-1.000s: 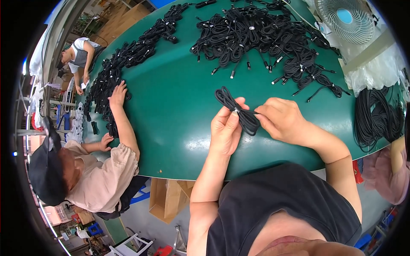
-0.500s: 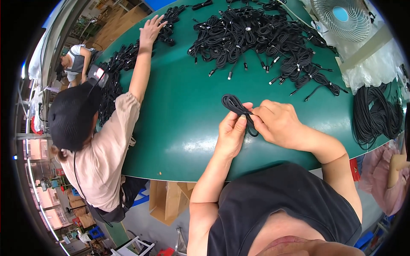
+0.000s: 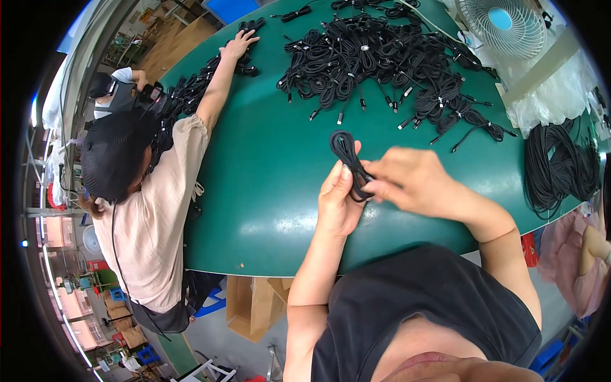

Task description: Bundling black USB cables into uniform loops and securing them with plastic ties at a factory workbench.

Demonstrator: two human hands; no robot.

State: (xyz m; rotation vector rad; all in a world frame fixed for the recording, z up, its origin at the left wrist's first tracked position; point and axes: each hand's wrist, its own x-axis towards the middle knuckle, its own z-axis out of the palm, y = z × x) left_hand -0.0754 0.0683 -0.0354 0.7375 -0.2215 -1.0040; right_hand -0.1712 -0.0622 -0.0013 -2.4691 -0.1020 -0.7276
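A black cable, folded into a small looped bundle, stands above the green table in front of me. My left hand is closed around its middle, with the thumb lying over the strands. On the bundle's right side, my right hand pinches at its lower part; those fingers are slightly blurred by motion. Whether a tie or a cable end sits between the right fingertips cannot be made out. Beyond my hands lies a heap of similar black cable bundles with metal plugs.
A large coil of black cable lies at the table's right edge, near a white fan and clear plastic bags. At left, a co-worker in a black cap reaches over more bundles. A cardboard box stands below the table.
The cable bundle has turned more upright in my left hand. My right hand has shifted slightly downward along it. The co-worker's outstretched hand has moved a little right and down.
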